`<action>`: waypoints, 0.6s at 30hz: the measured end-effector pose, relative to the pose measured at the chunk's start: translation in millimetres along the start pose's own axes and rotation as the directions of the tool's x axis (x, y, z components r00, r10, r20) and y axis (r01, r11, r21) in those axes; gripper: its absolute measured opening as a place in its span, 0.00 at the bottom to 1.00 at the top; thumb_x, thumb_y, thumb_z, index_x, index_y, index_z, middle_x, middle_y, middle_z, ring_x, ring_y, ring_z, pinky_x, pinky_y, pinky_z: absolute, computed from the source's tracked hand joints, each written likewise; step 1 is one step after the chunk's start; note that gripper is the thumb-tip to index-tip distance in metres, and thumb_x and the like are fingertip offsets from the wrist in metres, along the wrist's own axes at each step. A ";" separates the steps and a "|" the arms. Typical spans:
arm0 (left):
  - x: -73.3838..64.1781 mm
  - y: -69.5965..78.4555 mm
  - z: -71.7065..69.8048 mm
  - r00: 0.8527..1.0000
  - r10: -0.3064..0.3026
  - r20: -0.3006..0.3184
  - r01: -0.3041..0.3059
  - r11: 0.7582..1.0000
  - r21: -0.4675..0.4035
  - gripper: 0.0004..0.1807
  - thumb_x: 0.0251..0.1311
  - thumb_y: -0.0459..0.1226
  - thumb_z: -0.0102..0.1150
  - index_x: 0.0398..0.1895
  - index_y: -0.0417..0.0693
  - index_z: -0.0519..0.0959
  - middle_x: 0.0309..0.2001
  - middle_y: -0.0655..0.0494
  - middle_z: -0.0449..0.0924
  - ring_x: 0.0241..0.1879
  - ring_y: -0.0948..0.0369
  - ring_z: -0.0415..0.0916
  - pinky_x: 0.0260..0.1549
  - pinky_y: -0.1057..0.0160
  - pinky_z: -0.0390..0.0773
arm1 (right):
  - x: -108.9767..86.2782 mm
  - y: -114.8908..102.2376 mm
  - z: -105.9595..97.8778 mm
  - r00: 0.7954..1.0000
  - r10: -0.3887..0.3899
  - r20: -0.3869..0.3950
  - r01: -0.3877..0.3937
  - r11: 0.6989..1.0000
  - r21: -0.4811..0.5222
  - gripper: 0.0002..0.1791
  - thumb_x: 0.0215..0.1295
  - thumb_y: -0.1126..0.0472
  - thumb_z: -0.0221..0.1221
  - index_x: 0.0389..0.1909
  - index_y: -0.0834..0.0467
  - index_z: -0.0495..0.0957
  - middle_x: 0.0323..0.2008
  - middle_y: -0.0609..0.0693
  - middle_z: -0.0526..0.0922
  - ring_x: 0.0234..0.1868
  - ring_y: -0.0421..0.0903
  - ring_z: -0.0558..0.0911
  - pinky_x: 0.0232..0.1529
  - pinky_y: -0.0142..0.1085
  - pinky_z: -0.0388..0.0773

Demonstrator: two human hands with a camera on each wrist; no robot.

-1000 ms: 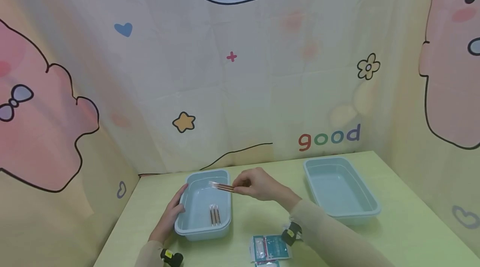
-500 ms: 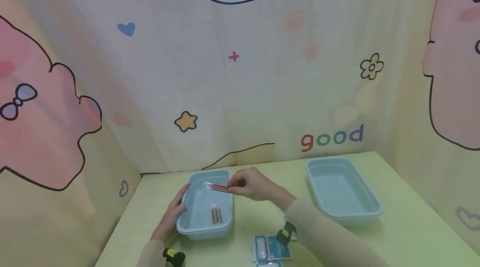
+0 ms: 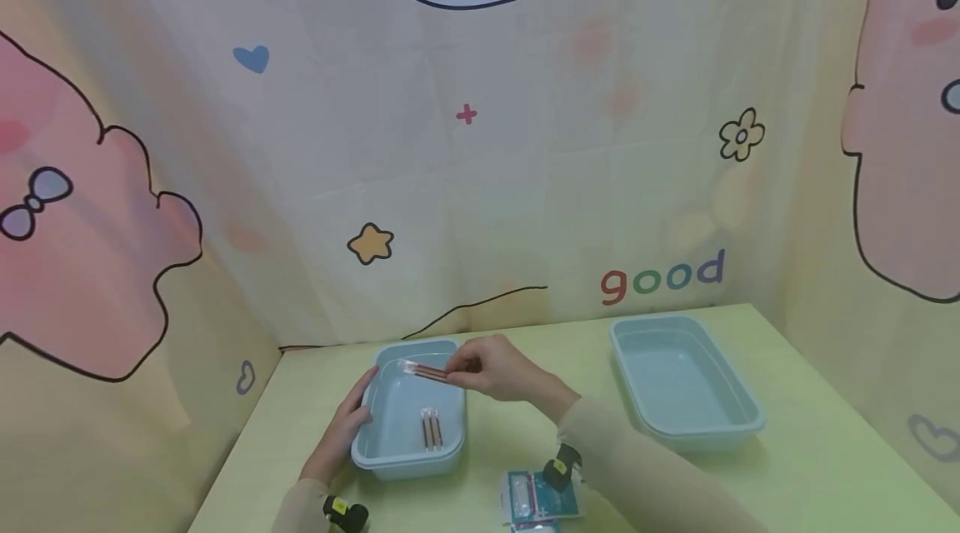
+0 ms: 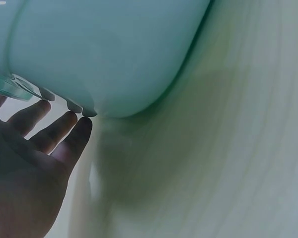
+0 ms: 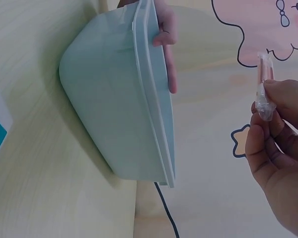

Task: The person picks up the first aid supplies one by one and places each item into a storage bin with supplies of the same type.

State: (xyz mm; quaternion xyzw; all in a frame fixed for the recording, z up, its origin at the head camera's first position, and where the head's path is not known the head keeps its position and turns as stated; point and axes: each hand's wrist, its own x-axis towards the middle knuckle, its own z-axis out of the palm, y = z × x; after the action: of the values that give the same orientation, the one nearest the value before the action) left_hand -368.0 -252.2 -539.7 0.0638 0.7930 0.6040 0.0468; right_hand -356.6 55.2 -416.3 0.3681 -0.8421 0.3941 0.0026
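My right hand [image 3: 497, 368] pinches a clear-wrapped packet of thin brown sticks, which look like swabs [image 3: 429, 371], between thumb and fingers. It holds the packet over the left light-blue tub [image 3: 408, 463], above the rim. In the right wrist view the crinkled end of the swab packet [image 5: 264, 107] shows below the thumb. My left hand [image 3: 339, 431] grips the tub's left side, thumb over the rim. Its fingertips [image 4: 82, 131] lie against the outer wall in the left wrist view. Inside that tub, similar wrapped brown swabs [image 3: 432, 430] lie on the floor near the front.
A second light-blue tub [image 3: 738, 428] stands at the right of the yellow-green table [image 3: 247, 466]. Flat teal-and-white packages [image 3: 521, 498] lie at the front between the tubs, partly behind my right wrist camera [image 3: 558, 468]. A printed curtain [image 3: 480, 208] hangs behind the table.
My right hand has shifted slightly left with the packet, farther over the left tub. The left hand keeps its place on the tub, and the swabs inside have not moved.
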 end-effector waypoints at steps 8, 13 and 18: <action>0.4 -3.0 -0.7 1.000 0.000 0.000 0.000 1.000 -0.007 0.42 0.57 0.32 0.45 0.76 0.66 0.51 0.79 0.47 0.40 0.74 0.38 0.45 0.64 0.35 0.60 | 4.2 -1.0 9.6 1.000 0.022 -0.001 -0.022 1.000 0.007 0.06 0.65 0.57 0.63 0.38 0.54 0.86 0.32 0.42 0.84 0.29 0.35 0.77 0.32 0.27 0.77; 0.3 -1.8 -0.3 1.000 0.004 0.000 -0.004 1.000 -0.014 0.41 0.57 0.32 0.44 0.76 0.68 0.52 0.79 0.49 0.40 0.75 0.39 0.44 0.65 0.35 0.58 | 7.3 -3.2 13.0 1.000 0.002 0.002 -0.002 1.000 0.017 0.06 0.65 0.57 0.63 0.38 0.54 0.86 0.33 0.43 0.85 0.30 0.34 0.77 0.33 0.26 0.78; -0.1 0.1 -0.1 1.000 -0.004 -0.009 0.004 1.000 -0.009 0.42 0.57 0.32 0.44 0.76 0.68 0.52 0.79 0.49 0.40 0.74 0.39 0.45 0.64 0.35 0.59 | 11.1 -3.5 17.2 1.000 -0.011 0.011 0.011 1.000 0.007 0.06 0.64 0.57 0.63 0.37 0.54 0.86 0.32 0.42 0.85 0.30 0.33 0.77 0.32 0.26 0.77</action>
State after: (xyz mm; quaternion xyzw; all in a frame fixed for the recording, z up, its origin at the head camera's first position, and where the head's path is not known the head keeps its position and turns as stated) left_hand -367.9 -252.3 -539.6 0.0596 0.7905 0.6079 0.0448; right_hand -357.6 35.4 -422.6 0.3747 -0.8388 0.3950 -0.0010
